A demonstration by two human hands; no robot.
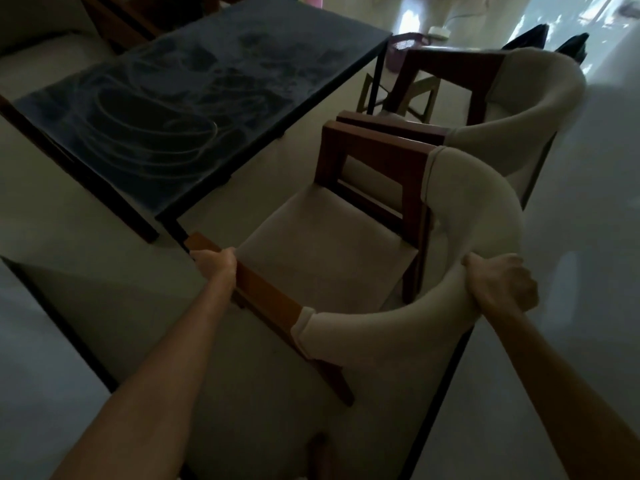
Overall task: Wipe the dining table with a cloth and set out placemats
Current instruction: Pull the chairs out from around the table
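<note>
Left hand (216,263) grips the chair (329,237) arm, right hand (498,284) its padded back, fingers curled tight. The smeared table (194,109) sits upper left; dragging carelessly could knock its corner.

Both bare forearms reach forward and down, well apart. The left hand (216,265) curls its fingers over a wooden chair arm (263,292). The right hand (498,287), knuckles up, clamps its grip on the padded chair back (460,202).
</note>
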